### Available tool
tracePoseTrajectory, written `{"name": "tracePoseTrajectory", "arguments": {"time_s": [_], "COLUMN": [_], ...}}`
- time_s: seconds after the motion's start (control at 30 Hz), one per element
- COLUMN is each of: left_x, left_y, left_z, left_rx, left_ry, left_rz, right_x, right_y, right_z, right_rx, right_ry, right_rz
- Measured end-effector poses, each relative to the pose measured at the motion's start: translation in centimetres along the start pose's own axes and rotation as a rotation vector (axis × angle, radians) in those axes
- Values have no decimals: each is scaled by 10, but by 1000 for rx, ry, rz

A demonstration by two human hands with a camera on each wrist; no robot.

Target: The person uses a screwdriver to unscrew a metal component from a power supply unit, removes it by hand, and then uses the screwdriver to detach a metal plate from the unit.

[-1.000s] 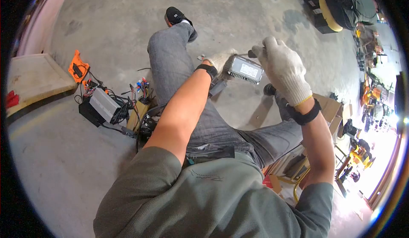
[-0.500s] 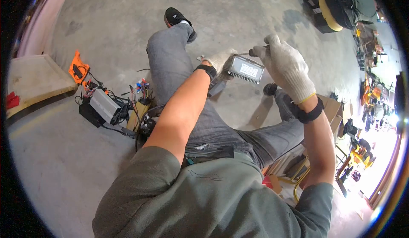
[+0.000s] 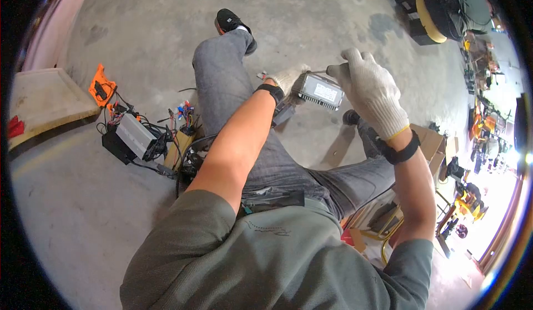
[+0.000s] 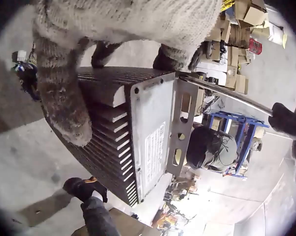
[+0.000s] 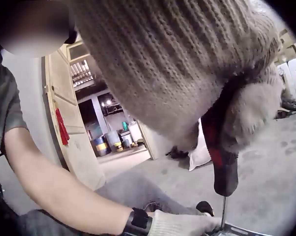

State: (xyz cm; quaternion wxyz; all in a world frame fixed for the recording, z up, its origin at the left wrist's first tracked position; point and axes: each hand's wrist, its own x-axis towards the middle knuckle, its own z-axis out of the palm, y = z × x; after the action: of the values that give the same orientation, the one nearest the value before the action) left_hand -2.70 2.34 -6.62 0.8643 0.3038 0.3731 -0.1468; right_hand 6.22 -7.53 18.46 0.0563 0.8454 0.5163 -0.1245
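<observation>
Both hands wear knitted white work gloves. My left hand (image 3: 290,79) grips a finned metal box (image 3: 322,92) above the floor between the legs. In the left wrist view its fingers spread over the dark cooling fins (image 4: 111,142), and a pale end plate (image 4: 150,132) with a printed label faces right. My right hand (image 3: 373,90) holds a screwdriver by its black and red handle (image 5: 219,167). The screwdriver's shaft (image 4: 231,96) reaches to the upper corner of the slotted metal bracket (image 4: 182,128) along the end plate, close by the left hand's fingers.
Left of the legs on the floor lie a silver box (image 3: 136,136) with tangled cables, bundled connectors (image 3: 186,113) and an orange plastic part (image 3: 102,86). A wooden panel (image 3: 53,101) lies at far left. Cardboard boxes (image 3: 427,143) stand beside the right leg.
My right hand has shifted and turned slightly around the screwdriver handle, with the shaft staying at the box's corner. The left hand and the finned box hold nearly the same position.
</observation>
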Motion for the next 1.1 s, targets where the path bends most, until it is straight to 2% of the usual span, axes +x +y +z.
{"name": "tracePoseTrajectory", "arguments": {"time_s": [0.03,0.07,0.1,0.13,0.17,0.2,0.23,0.27,0.3,0.33,0.37,0.4,0.43,0.5,0.57,0.63,0.77,0.83,0.9,0.97,1.03,1.1], "left_x": [-2,-4,0,3,9,15,20,26,21,15,9,6,3,-3,-4,5,10,5,1,5,23,23], "left_y": [1,3,1,-1,-5,-8,-11,-15,-13,-11,-7,-4,-1,1,-1,-1,-6,-2,0,-1,-5,-8], "left_z": [1,0,-4,-7,-10,-13,-16,-17,-12,-8,-4,-1,1,-4,-5,-7,-5,-4,-5,-9,-16,-17], "left_rx": [-26,-28,9,46,42,198,355,354,246,139,142,60,-24,-7,-1,61,1,58,38,12,87,120], "left_ry": [75,75,22,-32,-33,-91,-147,-146,-113,-82,-84,-36,15,0,-18,-58,-62,-48,-48,-41,-164,-167], "left_rz": [-26,-24,6,36,35,182,330,330,286,242,240,162,82,82,76,37,53,38,46,50,155,181], "right_x": [-5,-9,-12,-11,-9,-8,-8,-8,-8,-3,5,8,5,-6,-6,-1,1,2,0,-1,-5,-7], "right_y": [1,4,6,9,12,11,7,1,-4,0,7,7,8,8,9,16,5,-10,-10,-8,0,0], "right_z": [-2,-4,-5,-3,1,1,1,-1,-2,1,8,7,3,-8,-4,3,2,-3,-7,-7,-5,-5], "right_rx": [0,66,131,128,73,19,19,-1,-21,-21,-97,-174,-175,88,79,63,57,-30,-6,22,32,-16], "right_ry": [2,13,18,12,27,44,43,-35,-111,-110,-129,-144,-140,-18,-14,55,27,-92,-93,-100,-24,-46], "right_rz": [-3,-149,-296,-297,-389,-482,-483,-335,-186,-186,-127,-67,-66,-177,-206,-435,-392,-11,-3,-2,-326,-374]}}
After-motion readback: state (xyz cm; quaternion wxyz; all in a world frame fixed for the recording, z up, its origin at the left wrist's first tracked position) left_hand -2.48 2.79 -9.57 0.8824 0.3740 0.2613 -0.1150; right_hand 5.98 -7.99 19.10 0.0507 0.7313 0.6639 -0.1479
